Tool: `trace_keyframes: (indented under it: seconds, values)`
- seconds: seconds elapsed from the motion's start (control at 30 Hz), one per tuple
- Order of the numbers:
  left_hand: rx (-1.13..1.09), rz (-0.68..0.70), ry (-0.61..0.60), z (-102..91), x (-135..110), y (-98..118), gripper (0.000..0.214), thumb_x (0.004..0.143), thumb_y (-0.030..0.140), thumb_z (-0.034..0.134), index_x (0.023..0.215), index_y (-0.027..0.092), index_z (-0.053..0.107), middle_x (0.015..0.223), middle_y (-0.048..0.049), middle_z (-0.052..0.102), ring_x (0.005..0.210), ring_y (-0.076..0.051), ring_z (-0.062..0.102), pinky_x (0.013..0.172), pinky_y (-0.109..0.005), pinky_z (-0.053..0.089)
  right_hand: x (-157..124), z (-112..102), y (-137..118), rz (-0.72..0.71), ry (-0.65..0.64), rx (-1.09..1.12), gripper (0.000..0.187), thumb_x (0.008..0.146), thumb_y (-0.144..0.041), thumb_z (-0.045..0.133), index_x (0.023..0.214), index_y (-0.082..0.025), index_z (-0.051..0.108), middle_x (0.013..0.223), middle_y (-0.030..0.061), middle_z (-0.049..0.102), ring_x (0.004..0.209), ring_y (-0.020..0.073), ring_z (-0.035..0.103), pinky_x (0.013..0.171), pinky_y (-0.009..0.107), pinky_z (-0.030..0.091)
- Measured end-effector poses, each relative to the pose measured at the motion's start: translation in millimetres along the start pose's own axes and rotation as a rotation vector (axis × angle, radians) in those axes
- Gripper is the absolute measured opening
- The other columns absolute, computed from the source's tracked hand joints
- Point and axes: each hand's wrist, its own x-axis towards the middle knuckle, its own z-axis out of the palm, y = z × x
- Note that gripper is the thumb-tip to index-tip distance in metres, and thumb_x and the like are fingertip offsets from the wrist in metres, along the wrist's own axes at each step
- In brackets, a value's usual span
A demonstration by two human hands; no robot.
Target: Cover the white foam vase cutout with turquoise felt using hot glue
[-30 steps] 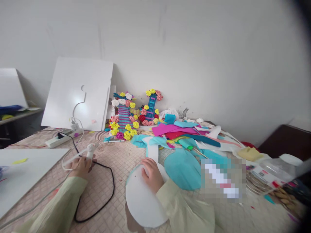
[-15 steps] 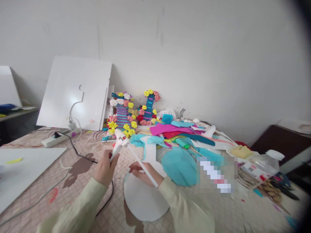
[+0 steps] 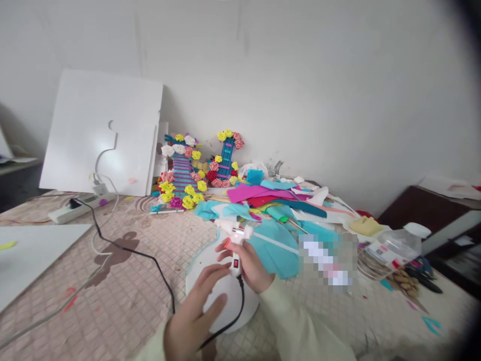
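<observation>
Head view: glue gun [image 3: 238, 233] in the right hand [image 3: 253, 265]!
Its handle sits inside those curled fingers, over the white board [image 3: 198, 264]; the left hand [image 3: 192, 315], fingers loose and parted, hovers beside it, contact impossible to tell.

A white glue gun [image 3: 238, 231] has an orange trigger [image 3: 227, 243], a red switch [image 3: 236, 263] and a black cord [image 3: 242, 296]. The rounded board [image 3: 205, 255] is white; the tablecloth [image 3: 128, 281], pinkish beige with a diamond grid; the paper flowers [image 3: 188, 202], yellow, pink, white and red.
</observation>
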Motion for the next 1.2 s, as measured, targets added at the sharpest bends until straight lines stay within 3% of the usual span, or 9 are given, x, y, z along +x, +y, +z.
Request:
trace_keyframes:
  seconds: [0.07, 0.17, 0.33, 0.5, 0.7, 0.97, 1.07, 1.2]
  values:
    - [0.101, -0.036, -0.045, -23.7, 2.6, -14.0, 0.025, 0.080, 0.034, 0.037, 0.082, 0.023, 0.060, 0.088, -0.0038, 0.062, 0.086, -0.017, 0.056, 0.077, -0.030, 0.044, -1.6, -15.2, -1.7, 0.046, 0.034, 0.052, 0.017, 0.072, -0.031, 0.051, 0.082, -0.016, 0.052, 0.084, 0.0043, 0.060, 0.053, 0.0111, 0.056, 0.044, 0.024, 0.046]
    - [0.322, -0.126, 0.144, -47.5, 24.3, -51.0, 0.026, 0.076, 0.039, 0.041, 0.077, 0.020, 0.058, 0.078, -0.0041, 0.061, 0.074, -0.017, 0.056, 0.065, -0.029, 0.044, 4.8, -29.8, -5.4, 0.073, 0.046, 0.045, 0.017, 0.070, -0.030, 0.052, 0.079, -0.015, 0.050, 0.080, 0.0034, 0.061, 0.039, 0.0078, 0.050, 0.035, 0.023, 0.043]
    - [0.480, -0.152, 0.126, -44.6, 66.8, -96.4, 0.029, 0.065, 0.037, 0.051, 0.085, 0.017, 0.058, 0.078, -0.0047, 0.059, 0.069, -0.017, 0.053, 0.065, -0.030, 0.042, 31.1, -35.4, -7.7, 0.097, -0.025, -0.030, 0.018, 0.069, -0.030, 0.054, 0.077, -0.014, 0.050, 0.076, 0.0029, 0.062, 0.032, 0.0055, 0.044, 0.029, 0.020, 0.039]
    - [0.463, -0.124, 0.062, -34.1, 80.0, -100.3, 0.025, 0.070, 0.036, 0.046, 0.080, 0.018, 0.060, 0.072, -0.0036, 0.058, 0.066, -0.016, 0.051, 0.062, -0.028, 0.041, 45.4, -45.4, 1.2, 0.100, -0.083, -0.110, 0.021, 0.071, -0.032, 0.049, 0.075, -0.012, 0.054, 0.078, 0.0055, 0.063, 0.029, 0.0040, 0.042, 0.028, 0.020, 0.034]
    - [0.425, -0.138, 0.003, -42.1, 81.4, -102.4, 0.026, 0.074, 0.033, 0.040, 0.077, 0.019, 0.062, 0.071, -0.0027, 0.062, 0.061, -0.014, 0.052, 0.059, -0.026, 0.040, 35.7, -56.4, 4.8, 0.231, -0.118, -0.313, 0.024, 0.073, -0.035, 0.048, 0.078, -0.012, 0.053, 0.076, 0.0062, 0.065, 0.030, 0.0052, 0.045, 0.028, 0.018, 0.030]
    - [0.436, -0.172, -0.060, -50.4, 75.7, -105.8, 0.026, 0.074, 0.034, 0.041, 0.078, 0.019, 0.061, 0.072, -0.0019, 0.063, 0.062, -0.014, 0.053, 0.059, -0.024, 0.039, 28.0, -43.8, 9.2, 0.380, -0.215, -0.450, 0.026, 0.076, -0.033, 0.043, 0.067, -0.011, 0.053, 0.071, 0.0063, 0.065, 0.031, 0.0051, 0.048, 0.033, 0.018, 0.027]
    - [0.456, -0.198, -0.085, -51.9, 74.6, -106.0, 0.027, 0.074, 0.035, 0.040, 0.079, 0.019, 0.061, 0.072, -0.0014, 0.062, 0.063, -0.014, 0.053, 0.059, -0.024, 0.038, 25.3, -39.5, 5.6, 0.352, -0.208, -0.558, 0.025, 0.077, -0.033, 0.043, 0.071, -0.012, 0.055, 0.072, 0.0049, 0.065, 0.033, 0.0042, 0.048, 0.036, 0.018, 0.029]
    - [0.462, -0.220, -0.095, -52.6, 75.0, -104.5, 0.025, 0.073, 0.034, 0.041, 0.078, 0.019, 0.061, 0.072, -0.0006, 0.062, 0.063, -0.014, 0.052, 0.059, -0.024, 0.038, 19.0, -40.6, -8.1, 0.167, -0.201, -0.879, 0.024, 0.078, -0.033, 0.044, 0.071, -0.015, 0.057, 0.053, -0.0010, 0.057, 0.037, 0.0067, 0.048, 0.041, 0.019, 0.032]
